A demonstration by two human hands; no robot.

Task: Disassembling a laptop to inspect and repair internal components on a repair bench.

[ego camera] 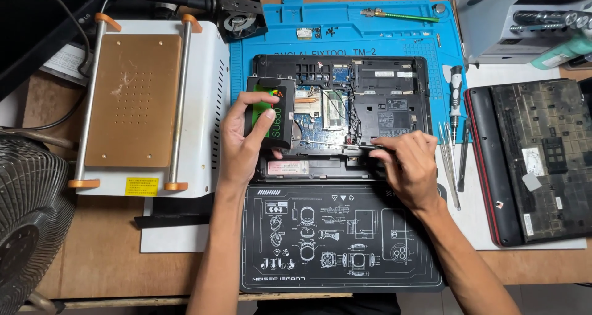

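Here the left hand (242, 136) clamps a flat black drive with a green label (269, 113) over the opened black laptop base (394, 99)'s left bay; the right hand (407, 164) pinches a thin screwdriver (333, 143): keep the tip steady, clear of exposed boards.

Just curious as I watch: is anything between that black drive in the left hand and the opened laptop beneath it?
Nothing visible. The left hand holds the black drive over the open laptop base's left side. The right hand and its thin tool sit to the right.

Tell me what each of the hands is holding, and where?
Left hand grips a flat black rectangular drive by its left edge and face. Right hand pinches a thin metal tool at its right end.
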